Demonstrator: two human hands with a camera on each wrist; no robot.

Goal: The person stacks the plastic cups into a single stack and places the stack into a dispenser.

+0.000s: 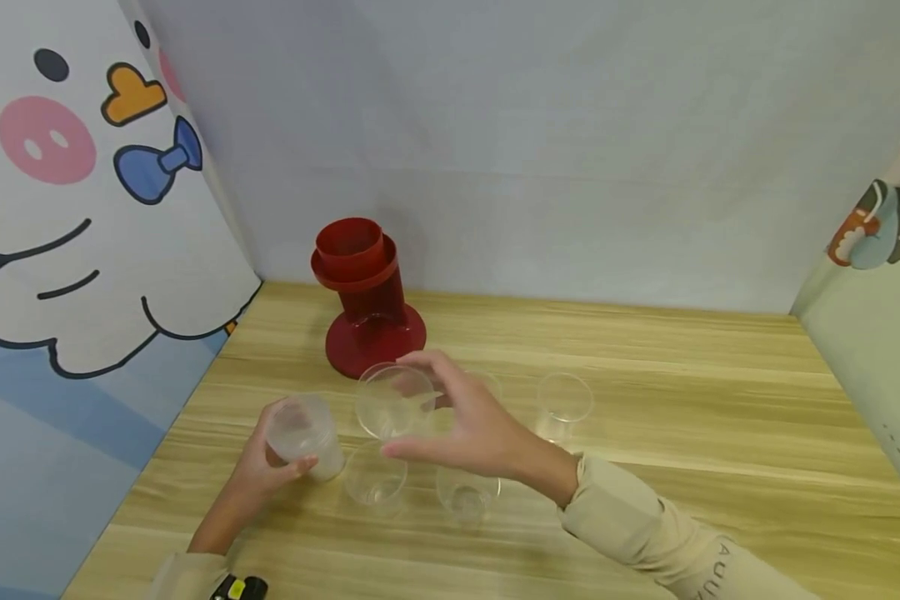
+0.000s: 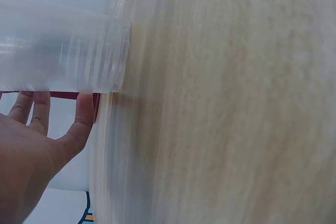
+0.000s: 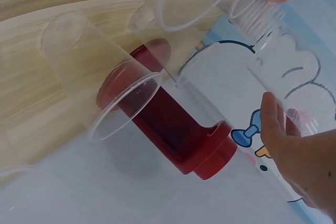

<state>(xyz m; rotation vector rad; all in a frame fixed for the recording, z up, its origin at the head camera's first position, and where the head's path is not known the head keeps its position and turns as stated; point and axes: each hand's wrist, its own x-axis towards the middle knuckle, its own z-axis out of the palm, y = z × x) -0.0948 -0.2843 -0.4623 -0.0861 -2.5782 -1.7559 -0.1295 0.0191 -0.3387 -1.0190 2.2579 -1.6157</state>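
Plastic cup (image 1: 390, 410) in right hand (image 1: 474, 422); dark lettering (image 1: 714, 570) on sleeve (image 1: 622, 515).

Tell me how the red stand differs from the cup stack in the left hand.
The red stand is solid red; the cup stack is whitish and see-through. The red stand flares into a wide, flat base; the cup stack has no such foot. The red stand is held by neither hand, while the left hand grips the cup stack. Both are round at the top.
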